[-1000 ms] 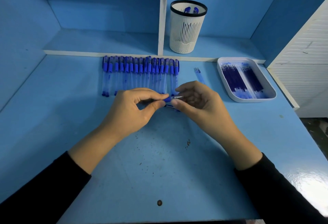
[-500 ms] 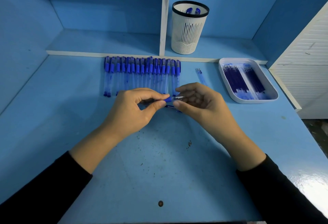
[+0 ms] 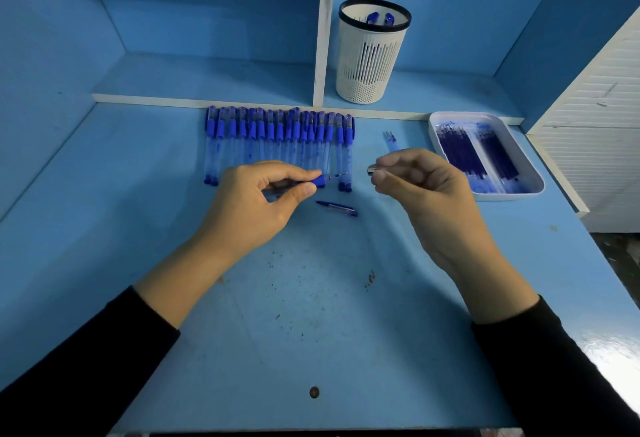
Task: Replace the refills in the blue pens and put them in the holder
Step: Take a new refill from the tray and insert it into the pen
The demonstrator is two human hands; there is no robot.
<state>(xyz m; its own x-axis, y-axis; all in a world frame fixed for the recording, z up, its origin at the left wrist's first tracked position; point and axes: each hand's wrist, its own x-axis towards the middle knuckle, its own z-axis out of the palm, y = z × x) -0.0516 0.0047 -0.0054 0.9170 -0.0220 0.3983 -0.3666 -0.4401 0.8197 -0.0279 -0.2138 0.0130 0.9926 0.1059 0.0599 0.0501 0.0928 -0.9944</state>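
My left hand (image 3: pixel 263 201) grips a blue pen (image 3: pixel 320 180) by its barrel, its refill tip poking out to the right. My right hand (image 3: pixel 415 187) pinches the pen's small silver tip piece (image 3: pixel 373 170), held apart from the pen. A blue pen cap (image 3: pixel 337 208) lies on the desk below the gap between my hands. A row of several capped blue pens (image 3: pixel 280 142) lies behind my hands. The white mesh holder (image 3: pixel 370 66) stands on the shelf with two pens inside.
A white tray (image 3: pixel 519 194) with several blue refills sits at the right. A couple of loose refills (image 3: pixel 391 140) lie between the pen row and the tray. A white divider (image 3: pixel 320 38) splits the shelf. A white cabinet (image 3: pixel 602 118) stands at far right.
My hands were together at the pen's tip; now my right hand has pulled away to the right with the silver tip piece, uncovering the cap on the desk.
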